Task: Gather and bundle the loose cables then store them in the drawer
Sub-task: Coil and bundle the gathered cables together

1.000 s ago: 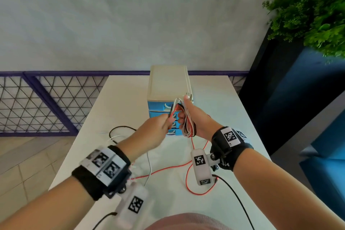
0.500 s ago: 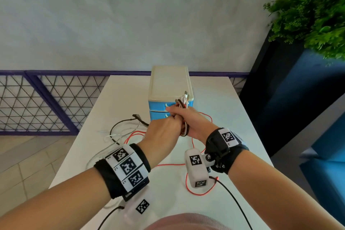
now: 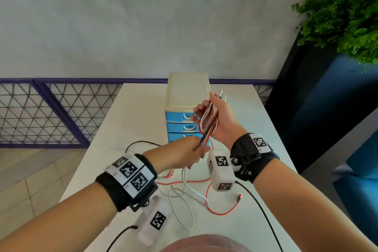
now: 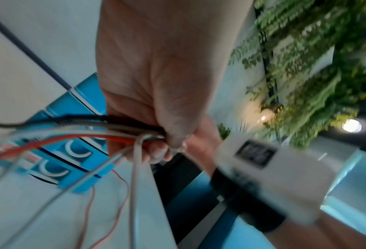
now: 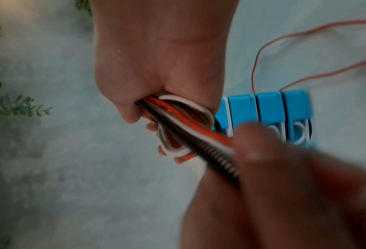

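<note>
My right hand (image 3: 212, 114) is raised in front of the drawer unit (image 3: 187, 96) and holds a coil of red, white and black cables (image 3: 208, 120) looped around its fingers; the coil (image 5: 178, 126) shows close in the right wrist view. Lower and nearer, my left hand (image 3: 194, 149) grips the taut strands that run down from the coil. In the left wrist view its fingers (image 4: 167, 134) curl around those strands (image 4: 81, 129). Loose red and white cable tails (image 3: 190, 190) trail over the white table (image 3: 133, 112). The blue drawers (image 3: 178, 127) look closed.
The drawer unit stands at the table's far middle. A black cable (image 3: 141, 143) loops on the table to the left of it. A dark planter with green foliage (image 3: 343, 12) stands at the right. A purple mesh fence (image 3: 51, 112) runs behind at the left.
My right hand has turned and lifted with the coil. My left hand has dropped down and toward me, drawing the cable strands tight below the coil.
</note>
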A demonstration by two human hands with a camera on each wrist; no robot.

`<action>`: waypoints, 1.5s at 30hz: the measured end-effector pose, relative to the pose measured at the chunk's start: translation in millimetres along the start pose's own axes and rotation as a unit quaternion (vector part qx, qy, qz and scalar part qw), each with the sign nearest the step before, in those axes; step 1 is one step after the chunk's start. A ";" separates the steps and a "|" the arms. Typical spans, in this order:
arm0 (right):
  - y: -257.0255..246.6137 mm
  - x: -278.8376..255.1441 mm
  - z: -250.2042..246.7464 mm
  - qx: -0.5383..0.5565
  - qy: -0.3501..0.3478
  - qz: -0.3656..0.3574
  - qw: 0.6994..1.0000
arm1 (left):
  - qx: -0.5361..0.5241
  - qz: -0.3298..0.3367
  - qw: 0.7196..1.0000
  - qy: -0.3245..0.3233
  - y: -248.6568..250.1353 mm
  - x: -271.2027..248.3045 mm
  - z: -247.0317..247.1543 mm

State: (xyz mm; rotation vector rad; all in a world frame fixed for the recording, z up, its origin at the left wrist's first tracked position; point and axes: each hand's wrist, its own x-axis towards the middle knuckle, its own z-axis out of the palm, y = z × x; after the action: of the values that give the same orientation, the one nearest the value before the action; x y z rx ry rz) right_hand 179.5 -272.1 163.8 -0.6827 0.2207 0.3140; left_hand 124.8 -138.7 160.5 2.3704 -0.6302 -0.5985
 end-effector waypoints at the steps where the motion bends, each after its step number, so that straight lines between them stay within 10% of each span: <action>1: 0.9 -0.8 3.2 0.008 -0.015 -0.001 1.000 | 0.008 0.016 1.000 0.007 -3.6 1.3 2.5; 8: -1.8 -10.8 19.8 0.023 -0.062 0.031 0.997 | -0.031 0.094 0.993 0.058 -20.8 2.0 8.8; 15: -22.3 -9.2 17.6 0.021 -0.007 -0.028 0.999 | -0.114 0.013 0.993 0.039 -63.4 5.0 14.1; 26: -44.4 -12.1 16.9 -0.035 0.022 -0.107 0.993 | 0.065 -0.069 0.995 0.025 -134.1 -1.8 4.7; 39: -5.8 -10.3 16.0 -0.089 0.029 -0.032 0.995 | -0.093 0.062 0.993 -0.044 -38.1 16.3 8.1; 45: -36.0 -9.1 -3.9 -0.053 0.076 -0.061 0.994 | -0.228 -0.006 0.969 -0.092 -60.1 5.8 1.5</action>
State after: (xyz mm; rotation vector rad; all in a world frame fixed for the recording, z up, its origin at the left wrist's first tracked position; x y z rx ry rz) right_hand 183.4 -302.8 184.5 -0.8223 0.3077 0.1564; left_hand 145.9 -100.3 118.9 1.9036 -0.4938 -0.8738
